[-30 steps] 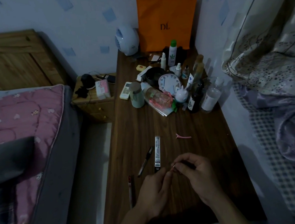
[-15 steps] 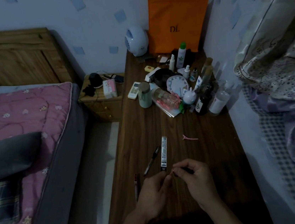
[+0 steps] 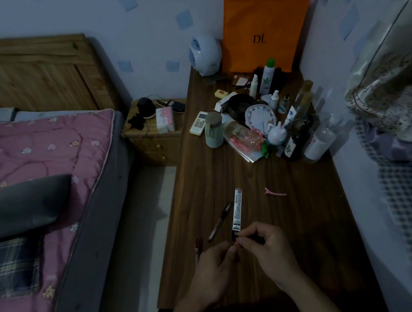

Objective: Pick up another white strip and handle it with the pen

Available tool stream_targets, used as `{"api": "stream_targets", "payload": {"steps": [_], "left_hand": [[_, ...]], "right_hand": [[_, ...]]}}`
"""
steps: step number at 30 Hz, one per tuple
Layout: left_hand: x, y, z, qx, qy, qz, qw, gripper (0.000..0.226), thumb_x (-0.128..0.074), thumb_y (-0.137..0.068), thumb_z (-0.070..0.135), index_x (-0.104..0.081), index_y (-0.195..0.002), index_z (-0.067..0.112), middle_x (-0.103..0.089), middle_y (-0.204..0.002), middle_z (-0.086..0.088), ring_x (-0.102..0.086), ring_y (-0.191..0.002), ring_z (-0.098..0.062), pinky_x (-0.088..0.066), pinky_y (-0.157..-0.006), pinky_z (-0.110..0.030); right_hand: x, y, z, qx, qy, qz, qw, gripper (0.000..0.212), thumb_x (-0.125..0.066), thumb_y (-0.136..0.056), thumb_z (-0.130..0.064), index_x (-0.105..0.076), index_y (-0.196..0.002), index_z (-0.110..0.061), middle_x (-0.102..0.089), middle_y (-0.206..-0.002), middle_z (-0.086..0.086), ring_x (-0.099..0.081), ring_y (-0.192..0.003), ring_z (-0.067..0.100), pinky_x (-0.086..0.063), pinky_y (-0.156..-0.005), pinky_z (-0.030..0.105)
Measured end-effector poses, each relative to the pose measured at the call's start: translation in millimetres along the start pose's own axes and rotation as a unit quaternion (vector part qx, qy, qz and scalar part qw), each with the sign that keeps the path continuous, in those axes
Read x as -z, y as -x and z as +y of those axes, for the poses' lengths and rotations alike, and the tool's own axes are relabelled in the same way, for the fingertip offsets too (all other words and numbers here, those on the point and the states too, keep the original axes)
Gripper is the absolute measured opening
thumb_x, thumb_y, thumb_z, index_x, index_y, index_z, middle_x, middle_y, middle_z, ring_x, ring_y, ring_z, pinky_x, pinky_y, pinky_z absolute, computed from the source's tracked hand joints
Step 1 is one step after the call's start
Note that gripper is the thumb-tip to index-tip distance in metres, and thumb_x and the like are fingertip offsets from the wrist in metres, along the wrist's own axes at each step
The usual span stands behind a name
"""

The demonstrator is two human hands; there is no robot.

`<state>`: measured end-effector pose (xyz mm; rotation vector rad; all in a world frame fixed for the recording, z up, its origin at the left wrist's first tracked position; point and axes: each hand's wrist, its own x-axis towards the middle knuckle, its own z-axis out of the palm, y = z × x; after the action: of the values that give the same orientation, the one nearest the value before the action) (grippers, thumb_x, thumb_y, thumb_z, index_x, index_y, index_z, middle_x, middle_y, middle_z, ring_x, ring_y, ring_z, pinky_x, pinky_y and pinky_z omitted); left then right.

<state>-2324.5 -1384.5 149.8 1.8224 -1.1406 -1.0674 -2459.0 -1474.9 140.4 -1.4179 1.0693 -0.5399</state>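
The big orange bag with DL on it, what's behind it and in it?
Behind the flat orange fabric bag is the pale wall with blue squares, which it seems to lean on. A round white fan-like gadget stands beside it. Its inside is not visible.

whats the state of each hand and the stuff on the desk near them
left hand: fingers curled, tips meeting the right hand
right hand: pinching a thin dark stick
long white printed box: lying flat
black pen: lying flat, untouched
pink hair clip: lying flat, apart
dark glass bottle: upright
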Motion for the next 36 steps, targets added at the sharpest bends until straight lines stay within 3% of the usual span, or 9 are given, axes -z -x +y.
{"api": "stream_targets", "payload": {"steps": [5,8,10,13,18,24,29,31,36], "left_hand": [[1.0,-8.8,6.7,0.019,0.025,-0.016,0.999,0.030,-0.046,-0.099,0.035,-0.068,-0.088,0.018,-0.070,-0.077,0.011,-0.061,-0.072,0.007,-0.047,-0.066,-0.022],[3.8,-10.5,7.3,-0.009,0.011,-0.047,0.999,0.024,-0.049,-0.098,0.027,-0.070,-0.107,0.019,-0.074,-0.097,0.014,-0.065,-0.093,0.008,-0.051,-0.081,-0.019],[5.9,-7.6,2.9,-0.021,-0.002,-0.071,0.997,0.019,-0.052,-0.096,0.024,-0.070,-0.102,0.029,-0.069,-0.088,0.023,-0.059,-0.085,0.017,-0.045,-0.075,-0.011],[10.4,-3.9,-6.8,-0.013,-0.061,-0.111,0.992,0.021,-0.054,-0.094,0.034,-0.059,-0.076,0.043,-0.060,-0.067,0.017,-0.053,-0.064,0.011,-0.040,-0.063,-0.017],[23.1,-2.3,-46.3,0.031,-0.154,-0.130,0.979,0.026,-0.051,-0.082,0.040,-0.066,-0.098,0.026,-0.073,-0.091,0.005,-0.067,-0.085,-0.006,-0.048,-0.075,-0.025],[32.5,-8.3,-101.8,0.009,-0.371,-0.124,0.920,0.041,-0.041,-0.080,0.034,-0.052,-0.120,0.039,-0.060,-0.128,0.002,-0.060,-0.113,-0.024,-0.052,-0.086,-0.034],[38.4,-17.2,-128.5,-0.042,-0.504,-0.201,0.839,0.066,-0.048,-0.073,0.014,-0.047,-0.134,0.039,-0.025,-0.158,-0.001,-0.023,-0.144,-0.025,-0.035,-0.105,-0.044],[37.9,-18.3,-131.9,-0.046,-0.526,-0.204,0.824,0.061,-0.054,-0.074,0.014,-0.053,-0.130,0.040,-0.024,-0.158,0.000,-0.017,-0.147,-0.025,-0.032,-0.108,-0.045],[38.1,-18.1,-136.1,-0.090,-0.531,-0.133,0.832,0.024,-0.073,-0.058,0.040,-0.073,-0.082,0.036,-0.068,-0.121,0.010,-0.061,-0.116,-0.016,-0.051,-0.088,-0.031]], "right_hand": [[-7.3,2.2,6.2,-0.096,-0.140,-0.015,0.985,0.024,-0.073,-0.086,-0.012,-0.078,-0.102,-0.030,-0.077,-0.096,-0.001,-0.073,-0.092,0.013,-0.056,-0.076,0.025],[-10.0,4.0,9.1,-0.130,-0.179,-0.025,0.975,0.020,-0.068,-0.090,-0.009,-0.082,-0.094,-0.024,-0.079,-0.096,0.002,-0.074,-0.092,0.014,-0.055,-0.076,0.023],[-10.1,5.0,11.4,-0.141,-0.179,-0.019,0.973,0.017,-0.067,-0.091,-0.010,-0.081,-0.089,-0.020,-0.079,-0.090,0.002,-0.072,-0.088,0.016,-0.054,-0.077,0.027],[-7.8,3.4,14.4,-0.155,-0.228,0.025,0.961,0.014,-0.060,-0.096,-0.012,-0.074,-0.093,-0.013,-0.077,-0.088,0.006,-0.070,-0.087,0.021,-0.053,-0.081,0.037],[8.9,-1.9,14.3,-0.145,-0.268,0.082,0.949,0.019,-0.048,-0.103,-0.015,-0.067,-0.096,-0.016,-0.077,-0.087,0.009,-0.075,-0.084,0.024,-0.055,-0.073,0.037],[20.9,-3.3,18.5,-0.166,-0.250,0.126,0.946,0.029,-0.050,-0.102,-0.022,-0.074,-0.087,-0.029,-0.066,-0.068,-0.004,-0.061,-0.060,0.011,-0.049,-0.059,0.030],[22.8,-0.3,21.8,-0.190,-0.258,0.121,0.940,0.027,-0.053,-0.100,-0.019,-0.078,-0.090,-0.023,-0.063,-0.071,-0.002,-0.055,-0.062,0.010,-0.044,-0.055,0.025],[22.3,0.8,20.8,-0.194,-0.255,0.114,0.940,0.025,-0.055,-0.099,-0.019,-0.078,-0.091,-0.022,-0.064,-0.070,-0.003,-0.055,-0.062,0.010,-0.044,-0.055,0.025],[21.7,0.3,16.9,-0.198,-0.246,0.124,0.941,0.024,-0.057,-0.098,-0.016,-0.079,-0.091,-0.022,-0.065,-0.073,0.000,-0.056,-0.063,0.011,-0.045,-0.056,0.026]]}}
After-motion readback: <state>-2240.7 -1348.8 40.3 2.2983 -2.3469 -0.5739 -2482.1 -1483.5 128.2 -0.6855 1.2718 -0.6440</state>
